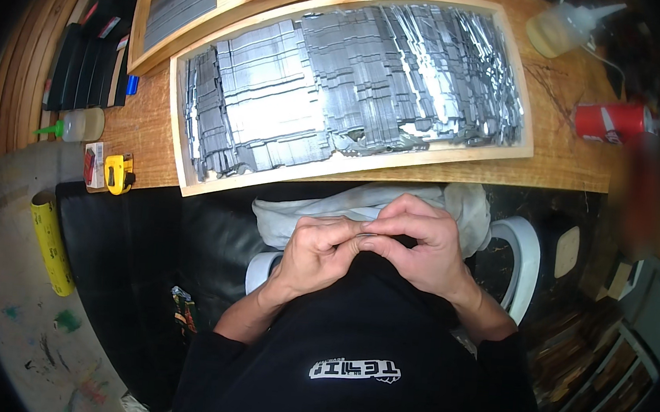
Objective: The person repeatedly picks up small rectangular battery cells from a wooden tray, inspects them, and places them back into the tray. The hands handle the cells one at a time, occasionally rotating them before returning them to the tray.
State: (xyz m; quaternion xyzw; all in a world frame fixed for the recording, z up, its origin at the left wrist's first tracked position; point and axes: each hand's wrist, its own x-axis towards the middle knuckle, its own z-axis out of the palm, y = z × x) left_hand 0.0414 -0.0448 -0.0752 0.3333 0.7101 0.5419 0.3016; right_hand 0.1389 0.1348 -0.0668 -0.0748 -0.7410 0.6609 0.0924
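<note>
My left hand [312, 256] and my right hand [424, 246] meet in front of my chest, just short of the table edge. Both are closed, fingertips pinched together on a small thin dark piece [367, 234], most of which the fingers hide. Beyond them, a shallow wooden frame [364, 162] lies on the table. Overlapping thin grey strips [354, 92] fill it, shiny in places, with ragged gaps along the near side. Neither hand touches the frame.
Behind lies a second wooden frame [137, 40]. On the wooden table [155, 115] stand a green-tipped bottle [82, 124], a yellow tape measure [120, 174], a red can [609, 122] and a spouted bottle [553, 34]. A pale cloth [287, 214] and white chair arm [525, 264] are near my hands.
</note>
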